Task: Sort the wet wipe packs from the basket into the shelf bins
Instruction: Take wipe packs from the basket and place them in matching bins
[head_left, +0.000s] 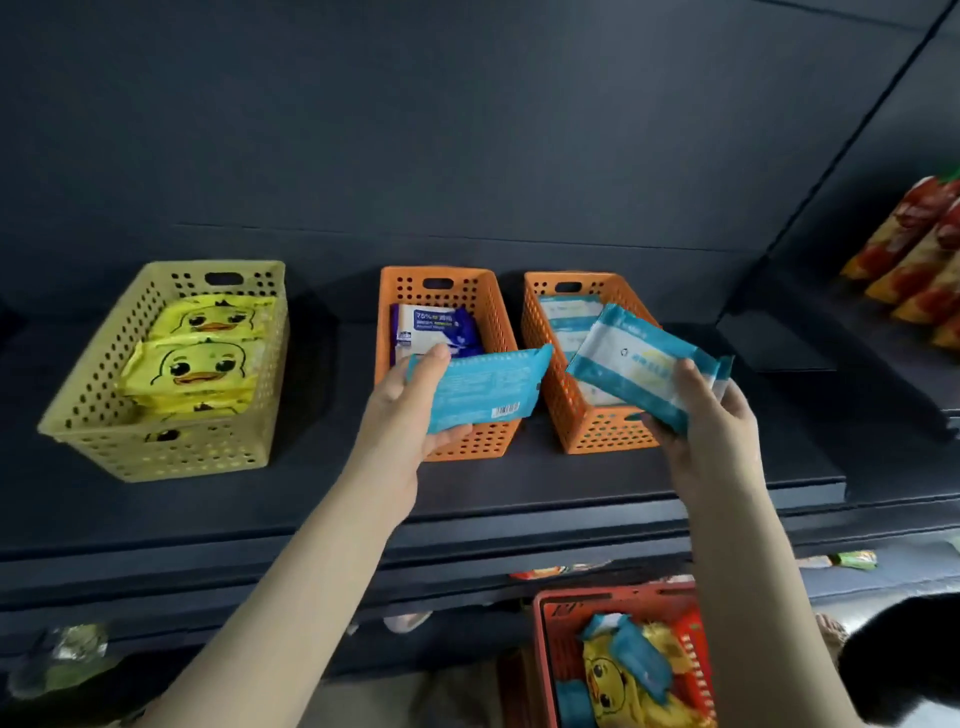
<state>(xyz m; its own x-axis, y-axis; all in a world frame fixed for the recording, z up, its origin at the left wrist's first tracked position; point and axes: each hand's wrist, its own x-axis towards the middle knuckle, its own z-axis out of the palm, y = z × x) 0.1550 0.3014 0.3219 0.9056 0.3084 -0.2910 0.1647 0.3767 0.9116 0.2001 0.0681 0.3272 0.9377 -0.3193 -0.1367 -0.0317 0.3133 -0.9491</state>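
Wet wipe packs with a duck print (197, 364), at least two, lay in the yellow bin (78, 410), the leftmost of three shelf bins. The left hand (400, 410) gripped one teal pack (483, 389), thumb on top, in front of the middle orange bin (488, 306), which held one dark blue pack (436, 327). The right hand (711, 421) gripped one teal-and-white pack (639, 364) over the right orange bin (597, 431). Below, the red basket (545, 639) held several more.

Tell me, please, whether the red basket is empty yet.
Not empty: yellow duck packs and blue packs lie inside the red basket.
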